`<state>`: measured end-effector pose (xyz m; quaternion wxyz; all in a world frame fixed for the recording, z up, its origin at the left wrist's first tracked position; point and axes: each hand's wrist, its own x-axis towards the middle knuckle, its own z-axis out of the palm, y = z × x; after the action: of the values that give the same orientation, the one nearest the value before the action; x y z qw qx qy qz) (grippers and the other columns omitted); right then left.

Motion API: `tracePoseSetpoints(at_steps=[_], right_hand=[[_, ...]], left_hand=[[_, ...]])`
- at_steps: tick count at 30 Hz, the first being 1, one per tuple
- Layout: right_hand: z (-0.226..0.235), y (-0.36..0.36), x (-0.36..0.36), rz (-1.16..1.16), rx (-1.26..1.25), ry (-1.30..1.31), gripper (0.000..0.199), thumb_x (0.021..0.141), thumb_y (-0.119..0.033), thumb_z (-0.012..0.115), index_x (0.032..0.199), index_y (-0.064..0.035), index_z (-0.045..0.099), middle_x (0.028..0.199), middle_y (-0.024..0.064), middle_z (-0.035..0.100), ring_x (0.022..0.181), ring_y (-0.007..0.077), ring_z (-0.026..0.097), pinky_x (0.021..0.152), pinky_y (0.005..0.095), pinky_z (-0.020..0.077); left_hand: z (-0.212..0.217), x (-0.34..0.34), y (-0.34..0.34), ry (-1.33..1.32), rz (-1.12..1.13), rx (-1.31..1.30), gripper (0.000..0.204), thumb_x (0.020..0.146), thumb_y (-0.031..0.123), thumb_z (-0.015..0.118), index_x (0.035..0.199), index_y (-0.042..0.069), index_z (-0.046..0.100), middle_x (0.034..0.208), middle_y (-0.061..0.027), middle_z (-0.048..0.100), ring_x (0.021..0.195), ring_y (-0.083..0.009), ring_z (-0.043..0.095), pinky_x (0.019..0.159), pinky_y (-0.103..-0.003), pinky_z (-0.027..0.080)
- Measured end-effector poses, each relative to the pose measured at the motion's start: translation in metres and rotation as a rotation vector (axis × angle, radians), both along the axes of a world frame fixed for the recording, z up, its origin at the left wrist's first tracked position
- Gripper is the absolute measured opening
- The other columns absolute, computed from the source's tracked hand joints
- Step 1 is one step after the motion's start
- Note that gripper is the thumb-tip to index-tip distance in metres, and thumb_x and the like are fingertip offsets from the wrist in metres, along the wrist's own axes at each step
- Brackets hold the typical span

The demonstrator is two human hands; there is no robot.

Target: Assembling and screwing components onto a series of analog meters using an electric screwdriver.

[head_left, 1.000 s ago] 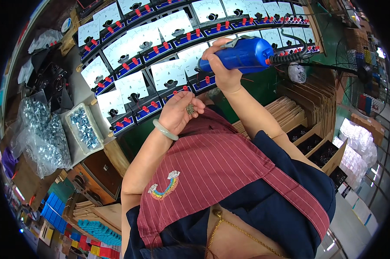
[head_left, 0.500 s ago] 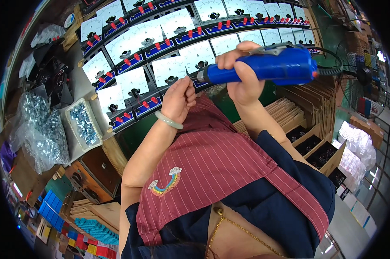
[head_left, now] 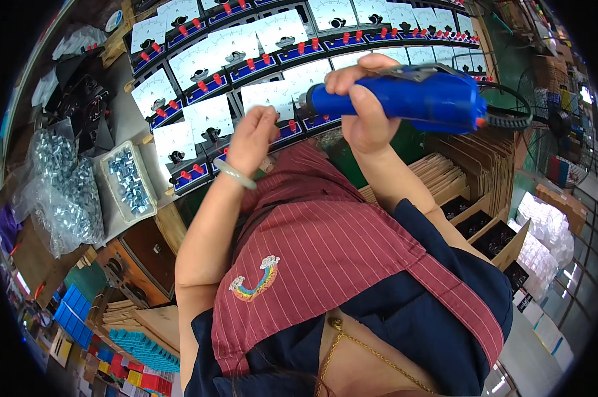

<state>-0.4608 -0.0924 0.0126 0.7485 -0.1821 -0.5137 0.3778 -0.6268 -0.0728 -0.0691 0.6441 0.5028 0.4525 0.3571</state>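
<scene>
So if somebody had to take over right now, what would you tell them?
Right hand: gripping the blue electric screwdriver, tip toward the panel meters.
Left hand: fingers bunched at the front meter's red terminals; anything pinched in them is too small to tell.
Tray of small metal parts sits to the left, bagged ones beside it.
Which meters are finished cannot be told.

Blue electric screwdriver (head_left: 405,99), white-faced meters (head_left: 206,119) with red knobs, maroon pinstriped apron (head_left: 338,245)
</scene>
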Motion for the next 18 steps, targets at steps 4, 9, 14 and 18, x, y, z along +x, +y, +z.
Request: tracePoseSetpoints(at_steps=[4, 9, 14, 18], right_hand=[[-0.022, 0.02, -0.001, -0.152, -0.004, -0.347, 0.033, 0.078, 0.0, 0.051, 0.109, -0.0007, 0.043, 0.078, 0.0093, 0.057, 0.075, 0.0193, 0.056, 0.076, 0.0352, 0.0442], [-0.041, 0.03, -0.021, -0.184, -0.079, -0.329, 0.032, 0.079, -0.001, 0.053, 0.109, 0.0, 0.043, 0.076, 0.0061, 0.059, 0.076, 0.0144, 0.057, 0.077, 0.0299, 0.0437], [-0.046, 0.034, -0.025, -0.145, -0.094, -0.308, 0.033, 0.078, 0.001, 0.054, 0.109, -0.001, 0.045, 0.076, 0.0063, 0.059, 0.074, 0.0143, 0.058, 0.076, 0.0296, 0.0442], [-0.047, 0.037, -0.027, -0.126, -0.111, -0.309, 0.033, 0.078, 0.001, 0.055, 0.109, -0.0013, 0.045, 0.076, 0.0065, 0.059, 0.074, 0.0144, 0.058, 0.076, 0.0298, 0.0445]], left_hand=[[-0.007, -0.018, 0.033, 0.831, -0.011, 0.601, 0.035, 0.079, 0.022, 0.063, 0.106, 0.008, 0.047, 0.08, -0.0177, 0.062, 0.075, -0.0327, 0.061, 0.063, -0.04, 0.047], [-0.009, -0.02, 0.048, 1.008, -0.105, 0.67, 0.056, 0.073, 0.025, 0.068, 0.12, 0.013, 0.041, 0.084, -0.0165, 0.064, 0.079, -0.0332, 0.062, 0.068, -0.041, 0.049], [-0.006, -0.014, 0.047, 1.014, -0.074, 0.573, 0.058, 0.072, 0.027, 0.068, 0.121, 0.013, 0.04, 0.085, -0.016, 0.065, 0.08, -0.0327, 0.063, 0.068, -0.04, 0.05], [-0.011, -0.013, 0.049, 0.988, -0.048, 0.558, 0.059, 0.072, 0.029, 0.069, 0.122, 0.015, 0.042, 0.084, -0.0192, 0.064, 0.079, -0.035, 0.063, 0.069, -0.041, 0.049]])
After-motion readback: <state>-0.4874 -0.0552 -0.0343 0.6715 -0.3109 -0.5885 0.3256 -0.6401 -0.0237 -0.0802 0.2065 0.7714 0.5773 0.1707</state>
